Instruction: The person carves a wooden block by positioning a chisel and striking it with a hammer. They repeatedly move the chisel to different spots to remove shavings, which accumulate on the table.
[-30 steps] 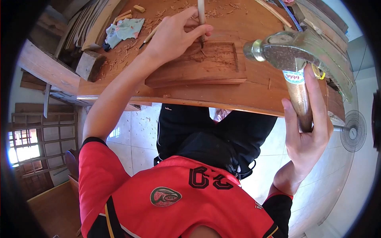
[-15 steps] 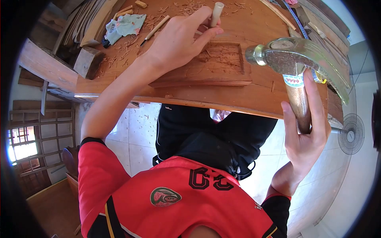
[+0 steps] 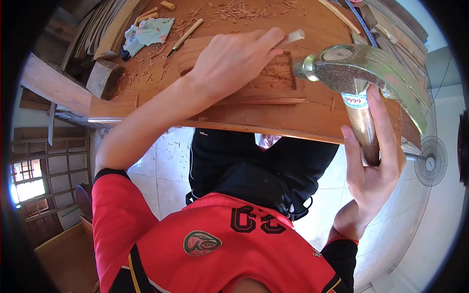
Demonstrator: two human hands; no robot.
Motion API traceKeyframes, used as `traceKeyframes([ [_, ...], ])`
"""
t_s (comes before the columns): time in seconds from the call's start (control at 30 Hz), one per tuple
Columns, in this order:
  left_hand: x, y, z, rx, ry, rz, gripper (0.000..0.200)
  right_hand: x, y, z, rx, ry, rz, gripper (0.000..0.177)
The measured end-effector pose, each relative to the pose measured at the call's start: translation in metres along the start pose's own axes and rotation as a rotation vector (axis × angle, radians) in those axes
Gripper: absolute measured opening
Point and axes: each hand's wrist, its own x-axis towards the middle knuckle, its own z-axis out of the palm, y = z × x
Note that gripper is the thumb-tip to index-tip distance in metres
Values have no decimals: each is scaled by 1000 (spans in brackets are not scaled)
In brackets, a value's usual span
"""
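My left hand is closed around a chisel above a carved wooden board. Only the pale end of the chisel's handle shows, tilted to the right; its blade is hidden behind the hand. The board has a sunken rectangular recess with rough, chipped wood inside. My right hand grips a claw hammer by its wooden handle, fingers wrapped round it and the index finger stretched up along it. The hammer's striking face points left, beside the board's right edge and apart from the chisel.
On the wooden table, wood shavings lie scattered. A slim carving tool and a crumpled cloth are at the left, near a wood block. Stacked planks and a blue measuring tape line the right. A fan stands beyond.
My left hand has turned and lowered, tipping the chisel from nearly upright to leaning right. The hammer in my right hand has shifted slightly left, with its head tilted a little.
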Motion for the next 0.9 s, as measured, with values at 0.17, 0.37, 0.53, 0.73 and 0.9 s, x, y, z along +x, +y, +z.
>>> traceKeyframes([
  [0.17, 8, 4, -6, -33, -97, -127, 21, -4, -4, -7, 13, -16, 57, 64],
  [0.37, -11, -33, -14, -713, -13, -452, 16, -7, 5, 3, 21, 54, 68, 63],
  [0.53, -18, -33, -28, -819, -50, -421, 16, -14, 13, 11, 39, 84, 106, 62],
  [0.73, -2, -30, -13, -580, -77, -59, 19, -12, 9, 8, 9, 91, 137, 63],
  [0.9, -4, -29, -3, -282, -165, 65, 21, -12, 8, 8, 44, 98, 163, 63],
])
